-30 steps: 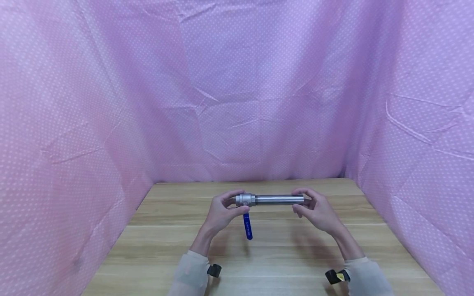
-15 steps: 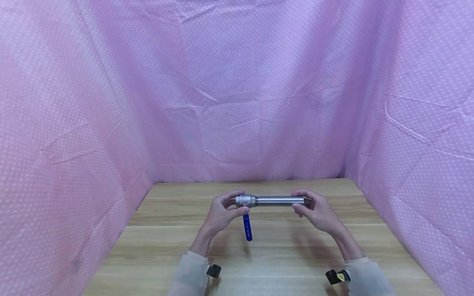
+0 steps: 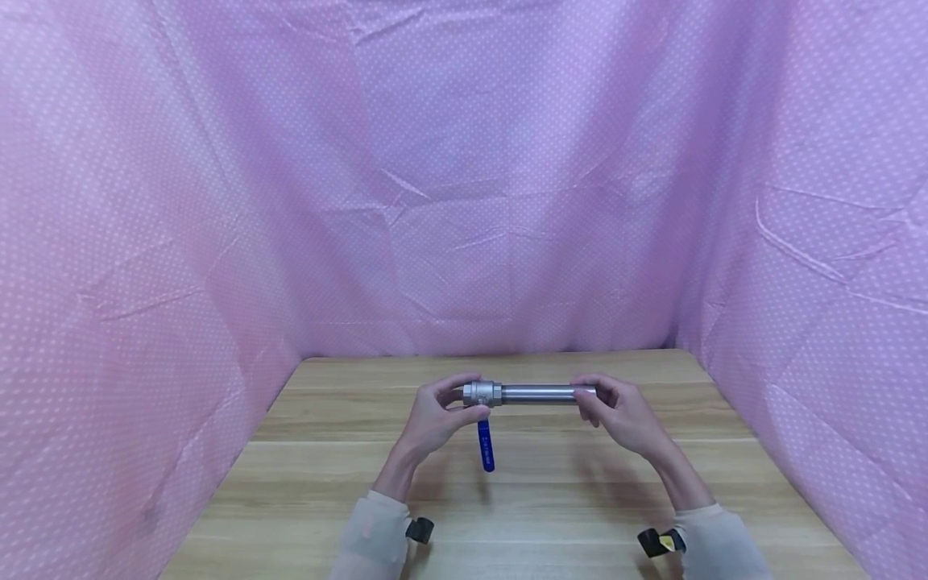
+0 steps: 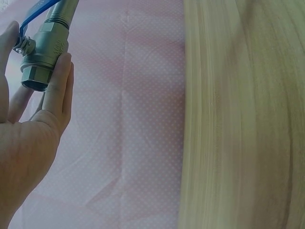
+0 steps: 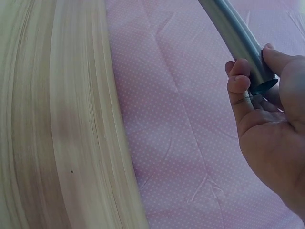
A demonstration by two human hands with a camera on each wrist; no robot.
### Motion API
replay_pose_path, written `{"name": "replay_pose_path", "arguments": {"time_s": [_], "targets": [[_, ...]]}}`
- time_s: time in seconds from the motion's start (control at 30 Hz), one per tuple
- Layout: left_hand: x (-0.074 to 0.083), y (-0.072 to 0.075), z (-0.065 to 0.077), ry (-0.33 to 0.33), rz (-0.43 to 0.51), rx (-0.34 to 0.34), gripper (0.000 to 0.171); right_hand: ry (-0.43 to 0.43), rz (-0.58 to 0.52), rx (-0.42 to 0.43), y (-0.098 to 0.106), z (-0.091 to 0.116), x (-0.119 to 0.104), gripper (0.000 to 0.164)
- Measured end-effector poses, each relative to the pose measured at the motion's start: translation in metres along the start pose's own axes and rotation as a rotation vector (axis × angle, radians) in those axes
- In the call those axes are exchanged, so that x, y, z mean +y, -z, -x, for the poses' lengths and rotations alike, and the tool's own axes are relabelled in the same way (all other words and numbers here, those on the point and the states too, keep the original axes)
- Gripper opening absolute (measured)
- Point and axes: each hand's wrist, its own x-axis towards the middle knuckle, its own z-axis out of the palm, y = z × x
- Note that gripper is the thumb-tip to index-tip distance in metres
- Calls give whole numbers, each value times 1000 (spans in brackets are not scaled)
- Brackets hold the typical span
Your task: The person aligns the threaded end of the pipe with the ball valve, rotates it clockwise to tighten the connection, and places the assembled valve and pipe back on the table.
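Note:
A silver ball valve [image 3: 482, 392] with a blue lever handle [image 3: 486, 447] is in my left hand [image 3: 433, 419], thumb on the near side and fingers behind. The left wrist view shows the valve's open hex end [image 4: 35, 78] toward the palm, and threads where a pipe enters its other end. That smooth steel pipe [image 3: 540, 394] runs level to the right. Around its free end my right hand [image 3: 622, 415] pinches with thumb and fingers. In the right wrist view the pipe's hollow end [image 5: 263, 86] faces the palm. Valve and pipe are held above the table.
Beneath the hands lies a light wood-grain table [image 3: 536, 515], with shadows of both arms on it. Pink dotted cloth [image 3: 464, 201] hangs behind and at both sides. A black device [image 3: 419, 530] sits at the left wrist, another black device [image 3: 656, 541] at the right.
The right thumb has shifted up onto the near side of the pipe's end, and the right fingers have changed position slightly. The left hand and valve stay nearly still.

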Motion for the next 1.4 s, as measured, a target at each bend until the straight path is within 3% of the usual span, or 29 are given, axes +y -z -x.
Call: {"name": "replay_pose_path", "arguments": {"time_s": [0.37, 0.77, 1.0, 1.4], "targets": [[0, 0, 0, 6, -9, 12, 62, -74, -55, -34, -1, 0, -1, 41], [-1, 1, -1, 14, -9, -1, 63, -84, 41, -19, -1, 2, -4, 32], [0, 0, -1, 21, -6, -1, 62, -41, 8, -21, -1, 2, -3, 26], [-2, -1, -1, 10, -15, -7, 62, -88, -34, -48, 1, 4, 0, 18]]}}
